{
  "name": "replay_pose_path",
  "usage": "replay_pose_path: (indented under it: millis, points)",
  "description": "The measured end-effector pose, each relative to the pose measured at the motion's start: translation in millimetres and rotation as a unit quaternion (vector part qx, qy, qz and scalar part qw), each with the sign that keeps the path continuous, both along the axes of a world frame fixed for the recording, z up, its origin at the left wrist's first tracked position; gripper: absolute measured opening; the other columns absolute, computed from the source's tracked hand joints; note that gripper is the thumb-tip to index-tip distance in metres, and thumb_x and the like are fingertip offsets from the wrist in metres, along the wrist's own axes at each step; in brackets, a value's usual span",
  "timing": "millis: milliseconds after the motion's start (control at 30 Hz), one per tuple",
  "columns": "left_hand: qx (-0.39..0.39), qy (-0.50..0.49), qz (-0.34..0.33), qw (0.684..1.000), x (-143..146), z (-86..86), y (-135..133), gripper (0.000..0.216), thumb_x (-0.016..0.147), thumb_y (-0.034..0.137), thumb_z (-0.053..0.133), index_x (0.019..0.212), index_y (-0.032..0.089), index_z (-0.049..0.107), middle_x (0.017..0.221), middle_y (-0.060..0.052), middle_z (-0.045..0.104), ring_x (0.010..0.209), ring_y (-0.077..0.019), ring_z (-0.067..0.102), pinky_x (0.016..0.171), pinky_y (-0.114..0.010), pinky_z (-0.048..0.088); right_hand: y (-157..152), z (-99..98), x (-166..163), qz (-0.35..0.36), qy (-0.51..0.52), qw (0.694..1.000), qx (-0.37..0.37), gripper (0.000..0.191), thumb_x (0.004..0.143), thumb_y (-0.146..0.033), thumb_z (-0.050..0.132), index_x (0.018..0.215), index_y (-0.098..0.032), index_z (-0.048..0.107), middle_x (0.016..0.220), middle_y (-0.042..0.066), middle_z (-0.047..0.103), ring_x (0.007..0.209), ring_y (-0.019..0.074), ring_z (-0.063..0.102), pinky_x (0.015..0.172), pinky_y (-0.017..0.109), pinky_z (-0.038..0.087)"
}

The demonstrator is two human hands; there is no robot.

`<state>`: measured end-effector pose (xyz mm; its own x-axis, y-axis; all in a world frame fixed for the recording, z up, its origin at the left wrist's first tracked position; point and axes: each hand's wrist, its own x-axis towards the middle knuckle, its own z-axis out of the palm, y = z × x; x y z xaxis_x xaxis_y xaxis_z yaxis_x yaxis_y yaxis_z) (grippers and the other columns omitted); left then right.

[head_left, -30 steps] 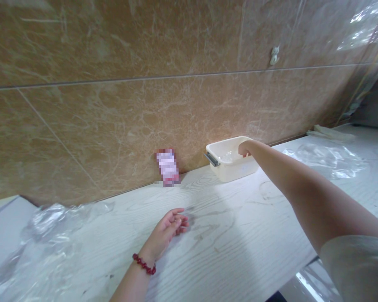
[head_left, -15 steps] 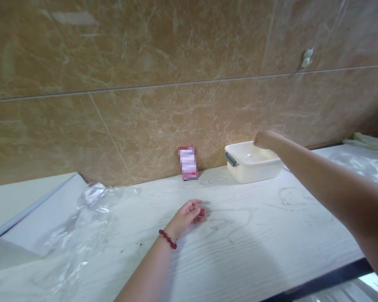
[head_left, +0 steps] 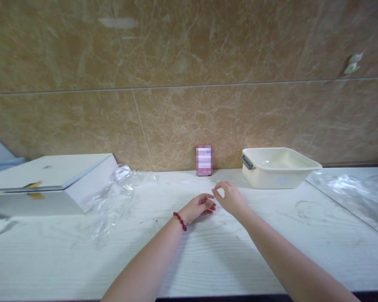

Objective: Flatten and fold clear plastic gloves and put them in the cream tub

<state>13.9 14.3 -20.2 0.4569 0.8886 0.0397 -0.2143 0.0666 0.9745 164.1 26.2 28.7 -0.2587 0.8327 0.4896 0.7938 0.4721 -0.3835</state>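
My left hand (head_left: 201, 207), with a dark red bead bracelet (head_left: 180, 221) on its wrist, is held over the white wood-grain table (head_left: 227, 260). Its fingers are curled in and the thumb lies against them; anything between them is too small to make out. My right hand (head_left: 231, 199) has thumb and index finger brought together in a pinch, right at the left fingertips. What the pinch holds, if anything, does not show. Just beyond both hands, a small red-edged card or packet with a blurred face (head_left: 204, 160) leans upright on the wall.
A cream plastic bin (head_left: 279, 180) with a grey side clip stands right of the hands against the brown marbled wall (head_left: 182, 121). Clear plastic film (head_left: 115, 201) lies beside a white box (head_left: 88, 184) at left. More clear plastic (head_left: 362, 193) lies far right.
My right hand has come out of the cream bin and moved left to my left hand. The view has turned, showing more of the white box. My left hand keeps its curled pose.
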Motion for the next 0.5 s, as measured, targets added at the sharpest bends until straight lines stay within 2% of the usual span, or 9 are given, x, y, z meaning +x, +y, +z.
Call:
replay_pose_path:
  millis: [67,167,367,433,500]
  points:
    - [0.011,-0.007,0.000,1.000,2,-3.7,2,0.032,0.067,0.032,0.059,0.092,0.013,0.052,0.083,-0.006,0.055,0.076,-0.0138,0.054,0.073,-0.032,0.041,-2,-19.7,-12,0.036,0.041,0.998,0.008,0.015,0.073,-0.030,0.046,0.080,-0.020,0.055,0.084,0.006,0.058,0.082,0.0185,0.051,0.074,0.032,0.038]
    - [0.003,-0.017,-0.007,1.000,2,-8.5,5,0.030,0.064,0.025,0.062,0.089,0.013,0.052,0.080,-0.003,0.056,0.073,-0.0137,0.054,0.074,-0.033,0.041,0,-35.7,-17,0.094,0.071,0.993,-0.002,0.016,0.075,-0.028,0.042,0.080,-0.021,0.055,0.082,0.005,0.057,0.081,0.0170,0.051,0.075,0.031,0.038]
    - [-0.020,-0.034,-0.002,0.999,3,-10.6,7,0.027,0.065,0.027,0.060,0.086,0.012,0.051,0.076,-0.003,0.056,0.070,-0.0125,0.055,0.072,-0.033,0.041,14,-41.6,-7,0.147,0.079,0.986,-0.021,0.020,0.077,-0.032,0.039,0.077,-0.020,0.055,0.079,0.004,0.058,0.079,0.0158,0.052,0.075,0.029,0.038]
    - [-0.006,-0.009,0.018,1.000,2,-8.9,7,0.028,0.069,0.029,0.057,0.089,0.012,0.051,0.077,-0.004,0.056,0.069,-0.0120,0.054,0.071,-0.032,0.041,18,-44.3,-6,0.143,0.080,0.986,-0.021,0.022,0.077,-0.033,0.038,0.076,-0.019,0.056,0.078,0.004,0.059,0.079,0.0163,0.052,0.074,0.029,0.038]
    - [0.039,0.060,0.067,0.995,-4,-3.4,6,0.028,0.071,0.028,0.053,0.094,0.011,0.051,0.080,-0.005,0.057,0.071,-0.0117,0.054,0.071,-0.031,0.041,22,-47.7,-6,0.133,0.082,0.987,-0.024,0.024,0.077,-0.034,0.038,0.075,-0.019,0.057,0.078,0.005,0.059,0.079,0.0170,0.053,0.074,0.029,0.038]
